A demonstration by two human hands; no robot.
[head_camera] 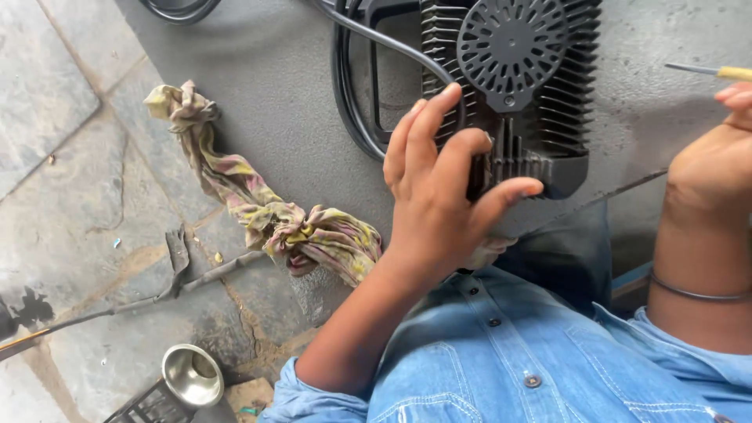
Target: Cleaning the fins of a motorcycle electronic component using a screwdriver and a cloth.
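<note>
A black finned metal housing (pixel 540 86) with a round vented cover lies on the grey floor in front of me. My left hand (pixel 439 188) grips its near left corner, fingers curled over the fins and thumb along the lower edge. A black cable (pixel 376 39) runs across the housing's top left. My right hand (pixel 717 157) is at the right edge, closed around a thin tool with a yellow handle and metal shaft (pixel 705 71) that points left. A thin metal bangle sits on the right wrist.
A twisted, stained rag (pixel 266 211) lies on the stone floor to the left. A long metal tool (pixel 149 294) lies lower left, next to a shiny metal cup (pixel 192 374) and a dark grated piece (pixel 145 406). My blue denim shirt fills the bottom.
</note>
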